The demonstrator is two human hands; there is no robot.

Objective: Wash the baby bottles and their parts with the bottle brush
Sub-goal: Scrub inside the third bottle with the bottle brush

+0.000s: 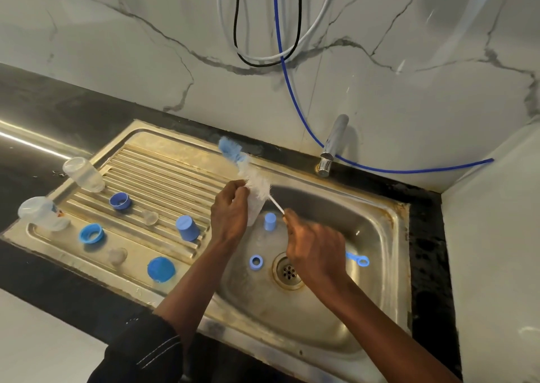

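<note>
Broadly, across the lower view: steel sink (pixel 380 236), basin on the right, ribbed drainboard (pixel 163 172) on the left. On the drainboard, well apart from the hands: one clear spare bottle (pixel 83 175) toward the back, another, the edge bottle (pixel 41 213), at the far left, with blue collars, caps and clear teats spread between.

Over the near-left side of the basin: left hand (pixel 230 210), fingers curled round a third clear bottle, the held bottle (pixel 254 211), roughly upright, fingertips up at its top end. Just to the right and nearer the body: right hand (pixel 315 248), fingers closed on the thin handle of the bottle brush (pixel 254 178).

Long axis of the brush slanting up and away to the left, from the right-hand grip past the left fingertips to a blue tip over the basin's far rim. Bristles seemingly outside the held bottle, touching or just behind its mouth; cannot tell which. Probably needed next: drawing the brush back along that slant, then steering the head down into the mouth, steadied by the left hand.

Lying in the basin below: blue cap (pixel 270 221), blue ring (pixel 256 261), small looped piece (pixel 358 258), all near the drain (pixel 287 271).
</note>
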